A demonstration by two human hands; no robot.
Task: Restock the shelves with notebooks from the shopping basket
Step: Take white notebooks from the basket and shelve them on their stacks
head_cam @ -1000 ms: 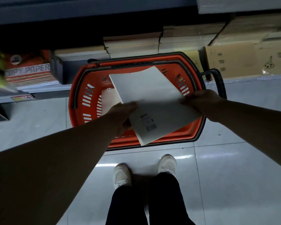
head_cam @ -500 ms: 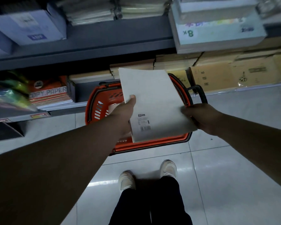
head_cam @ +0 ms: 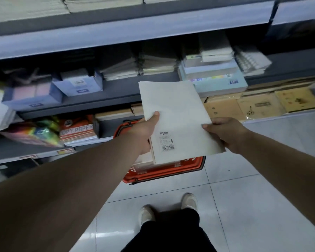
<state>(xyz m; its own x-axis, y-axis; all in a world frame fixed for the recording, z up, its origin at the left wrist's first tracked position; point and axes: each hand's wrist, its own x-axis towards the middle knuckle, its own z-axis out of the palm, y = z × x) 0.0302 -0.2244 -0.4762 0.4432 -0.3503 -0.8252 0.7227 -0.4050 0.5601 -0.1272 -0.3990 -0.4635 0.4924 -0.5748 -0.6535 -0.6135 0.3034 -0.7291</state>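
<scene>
Two hands grip a white notebook (head_cam: 175,113) above the red basket (head_cam: 164,172), left hand (head_cam: 145,131) on its left edge, right hand (head_cam: 225,133) on its right; seemingly mid-carry, next it needs sliding flat onto a shelf (head_cam: 116,96)

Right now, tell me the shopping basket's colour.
Red-orange shopping basket, seen from the head view.

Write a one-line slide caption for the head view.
Left hand and right hand hold a white notebook above the red shopping basket, facing stocked shelves.
</scene>
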